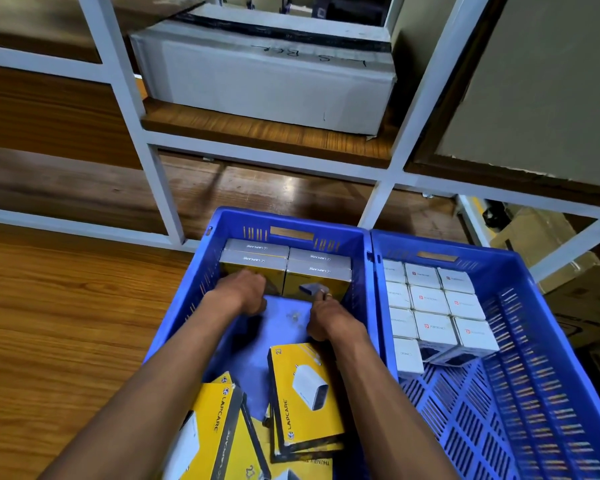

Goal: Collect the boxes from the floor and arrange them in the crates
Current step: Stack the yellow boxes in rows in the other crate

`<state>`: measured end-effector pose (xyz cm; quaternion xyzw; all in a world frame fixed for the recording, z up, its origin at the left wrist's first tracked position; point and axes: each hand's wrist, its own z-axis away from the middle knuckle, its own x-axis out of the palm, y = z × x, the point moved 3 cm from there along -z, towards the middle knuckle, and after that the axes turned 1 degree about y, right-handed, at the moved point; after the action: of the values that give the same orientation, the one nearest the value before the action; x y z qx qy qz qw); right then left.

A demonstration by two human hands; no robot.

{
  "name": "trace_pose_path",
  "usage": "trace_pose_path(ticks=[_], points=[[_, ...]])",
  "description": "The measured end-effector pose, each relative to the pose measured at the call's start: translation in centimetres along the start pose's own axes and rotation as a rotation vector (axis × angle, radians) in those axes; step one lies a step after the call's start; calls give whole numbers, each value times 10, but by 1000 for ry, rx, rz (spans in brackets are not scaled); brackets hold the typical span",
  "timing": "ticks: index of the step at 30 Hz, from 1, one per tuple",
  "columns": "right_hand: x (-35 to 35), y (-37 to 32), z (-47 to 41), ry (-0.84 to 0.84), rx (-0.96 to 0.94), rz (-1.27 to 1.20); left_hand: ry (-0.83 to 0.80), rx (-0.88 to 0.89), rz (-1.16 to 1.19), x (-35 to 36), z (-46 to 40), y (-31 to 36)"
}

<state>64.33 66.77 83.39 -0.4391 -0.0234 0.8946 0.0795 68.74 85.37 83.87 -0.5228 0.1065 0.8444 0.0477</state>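
In the left crate (201, 278), both hands press the standing boxes (284, 268) at twelve o'clock, left hand (243, 289) fingers curled, right hand (329, 317) pinching one's face.

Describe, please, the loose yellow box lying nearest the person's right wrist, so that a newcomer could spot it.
Find the left blue crate. On its floor, beside the right forearm, lies a yellow box. Unlike the upright boxes at the far wall, it lies flat, showing a white charger picture.
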Motion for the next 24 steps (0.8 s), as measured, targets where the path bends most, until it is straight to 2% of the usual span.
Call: trace_pose_path(ticks=[4, 9, 13, 17, 24], points=[[-3, 1, 4, 65, -15, -7, -67, 46, 10, -1, 0, 0], [-18, 1, 9, 237, -78, -88, -115, 164, 38, -10, 16, 18], [-26, -2, 13, 328, -62, -191, -255, 241, 49, -15, 50, 36], [-24, -3, 15, 301, -84, -239, -326, 277, 45, -2, 77, 48], [-25, -8, 20, 243, -111, -273, -243, 292, 171, 8, 80, 46]])
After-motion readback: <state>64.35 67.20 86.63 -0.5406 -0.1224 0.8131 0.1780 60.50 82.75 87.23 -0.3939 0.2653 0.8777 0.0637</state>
